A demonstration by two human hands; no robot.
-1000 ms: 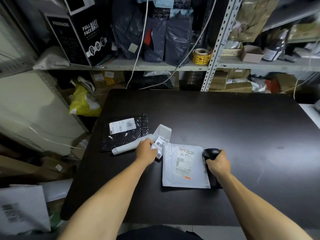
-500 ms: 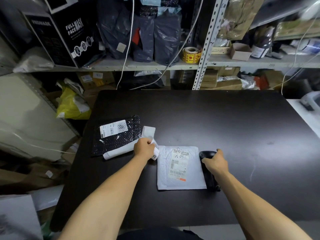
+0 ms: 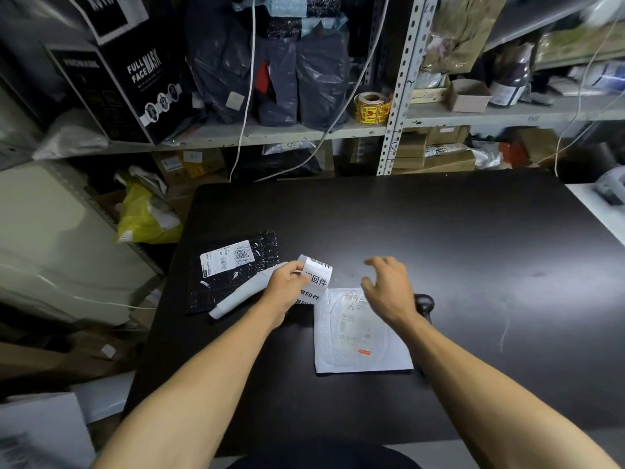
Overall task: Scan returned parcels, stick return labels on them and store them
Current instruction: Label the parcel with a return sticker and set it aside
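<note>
A white padded parcel (image 3: pixel 358 346) with a shipping label lies flat on the black table (image 3: pixel 456 248). My left hand (image 3: pixel 287 286) grips a strip of white return labels (image 3: pixel 316 275) with black characters, lifted and curled just left of the parcel. My right hand (image 3: pixel 387 289) hovers over the parcel's top edge, fingers spread and empty. The black barcode scanner (image 3: pixel 424 302) lies on the table beside the parcel, mostly hidden behind my right wrist. A black bubble-wrap parcel (image 3: pixel 233 269) with a white label rests further left, with a white backing strip (image 3: pixel 243 294) across its near edge.
Metal shelving behind the table holds dark poly bags (image 3: pixel 270 62), a black mask box (image 3: pixel 128 86), a yellow sticker roll (image 3: pixel 372 108) and cardboard boxes (image 3: pixel 468 94). A yellow bag (image 3: pixel 145 218) and cartons sit left of the table. White cables hang over the shelf.
My right hand has let go of the scanner and moved left over the parcel. My left hand has lifted the label strip so that its printed side curls up.
</note>
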